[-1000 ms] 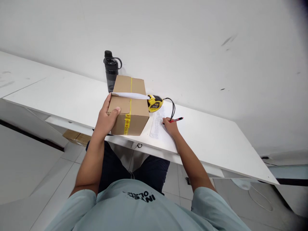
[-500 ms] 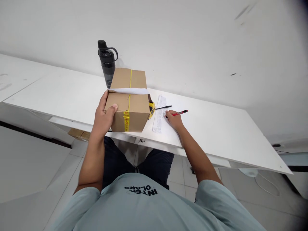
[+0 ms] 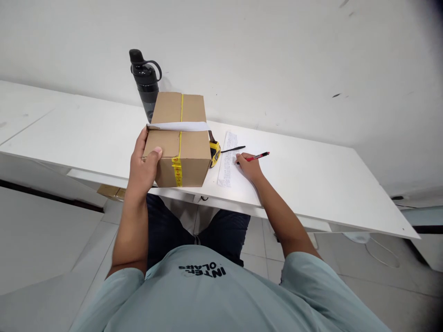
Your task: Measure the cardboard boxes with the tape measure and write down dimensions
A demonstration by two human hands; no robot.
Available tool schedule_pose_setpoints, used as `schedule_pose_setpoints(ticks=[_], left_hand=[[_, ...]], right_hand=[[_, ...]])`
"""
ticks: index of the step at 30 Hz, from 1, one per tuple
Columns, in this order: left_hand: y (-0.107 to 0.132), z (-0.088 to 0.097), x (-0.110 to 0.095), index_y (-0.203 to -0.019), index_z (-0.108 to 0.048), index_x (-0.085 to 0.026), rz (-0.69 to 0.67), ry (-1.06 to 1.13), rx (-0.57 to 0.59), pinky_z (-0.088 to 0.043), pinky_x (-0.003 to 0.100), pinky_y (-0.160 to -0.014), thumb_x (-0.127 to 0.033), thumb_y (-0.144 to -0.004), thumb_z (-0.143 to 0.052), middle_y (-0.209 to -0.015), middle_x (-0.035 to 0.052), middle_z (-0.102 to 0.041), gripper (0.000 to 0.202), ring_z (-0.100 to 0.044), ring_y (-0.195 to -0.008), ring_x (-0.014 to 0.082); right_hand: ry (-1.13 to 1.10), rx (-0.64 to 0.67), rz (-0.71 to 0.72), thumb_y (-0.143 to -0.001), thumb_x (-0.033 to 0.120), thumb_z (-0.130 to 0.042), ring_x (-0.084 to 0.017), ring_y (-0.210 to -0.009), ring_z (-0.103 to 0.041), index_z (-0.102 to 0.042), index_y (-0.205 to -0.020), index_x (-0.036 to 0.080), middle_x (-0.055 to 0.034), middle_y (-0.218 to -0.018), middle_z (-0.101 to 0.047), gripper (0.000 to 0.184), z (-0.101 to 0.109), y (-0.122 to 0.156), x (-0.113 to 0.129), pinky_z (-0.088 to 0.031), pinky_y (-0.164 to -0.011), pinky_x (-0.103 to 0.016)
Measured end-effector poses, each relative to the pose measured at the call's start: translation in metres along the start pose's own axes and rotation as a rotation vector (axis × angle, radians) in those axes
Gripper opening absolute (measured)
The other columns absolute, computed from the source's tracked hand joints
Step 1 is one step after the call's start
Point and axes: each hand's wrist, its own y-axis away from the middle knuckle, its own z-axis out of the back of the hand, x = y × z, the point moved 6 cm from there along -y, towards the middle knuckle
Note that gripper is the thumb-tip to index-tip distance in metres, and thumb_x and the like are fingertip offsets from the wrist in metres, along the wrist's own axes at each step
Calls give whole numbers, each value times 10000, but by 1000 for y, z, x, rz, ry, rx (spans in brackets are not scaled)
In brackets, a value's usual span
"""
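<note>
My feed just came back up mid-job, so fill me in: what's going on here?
A person's left hand grips the left side of a taped cardboard box at the white table's front edge. A white strip spans the box top, with a yellow tape measure at its right end. The right hand holds a red pen at a written sheet. A black bottle stands behind the box.

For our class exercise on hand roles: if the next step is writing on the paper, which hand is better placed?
Probably the right hand: it holds the pen with its tip at the paper, while the left hand grips the box.
</note>
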Motion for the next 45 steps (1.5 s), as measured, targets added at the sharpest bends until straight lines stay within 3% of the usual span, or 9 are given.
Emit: schedule_pose_setpoints(ticks=[22, 31, 45], left_hand=[[0, -1, 3, -1520, -607, -327, -53, -17, 12, -332, 412, -1334, -337, -875, -670, -1621, -14, -574, 648, -455, -1567, 268], [1, -1, 4, -1540, -581, -295, -45, 3, 28, -326, 434, -1330, -474, -896, -725, -1644, 45, -546, 683, -413, -1591, 316], [3, 0, 5, -1511, -601, -282, -92, -16, 13, -336, 439, -1321, -530, -919, -718, -1613, 76, -578, 653, -438, -1576, 317]], right_hand=[[19, -15, 24, -862, 556, -641, -162, -652, -492, -631, -627, 217, 3, -595, -509, 413, 0, -1, -2, -456, -697, -344], [32, -38, 44, -857, 582, -623, -174, -689, -514, -594, -612, 223, -8, -633, -554, 436, 0, -1, -4, -458, -738, -356], [33, -96, 33, -839, 566, -606, -178, -661, -487, -564, -587, 235, -7, -607, -540, 418, 2, 0, -8, -405, -668, -344]])
